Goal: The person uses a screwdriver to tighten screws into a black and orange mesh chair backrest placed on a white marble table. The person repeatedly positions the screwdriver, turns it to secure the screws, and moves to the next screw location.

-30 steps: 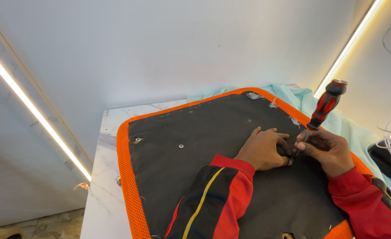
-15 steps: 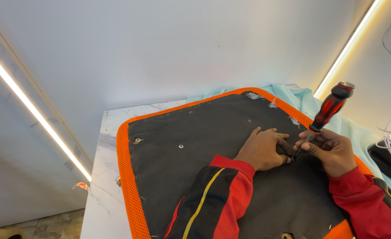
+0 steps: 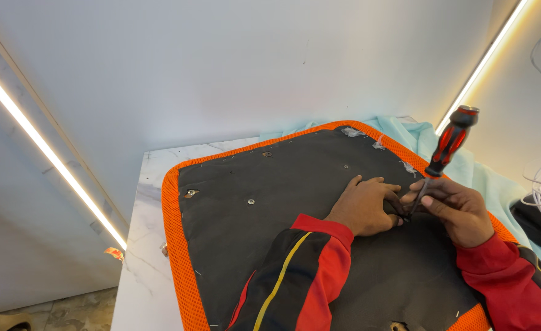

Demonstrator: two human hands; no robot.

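Flat on the white marble-veined table (image 3: 137, 245) lies a broad, rounded-corner seat panel (image 3: 270, 214): matte black fabric backing edged with bright orange mesh, dotted with small metal screws and staples. Pressed palm-down on the black fabric, the left hand (image 3: 363, 207) has its fingers spread and holds nothing. Just beside it, the right hand (image 3: 457, 208) has its grip pinched closed around the thin steel shaft of a screwdriver (image 3: 443, 154), whose ribbed red-and-black handle tilts up and away. Pale blue cloth (image 3: 466, 168) bunches behind the panel.
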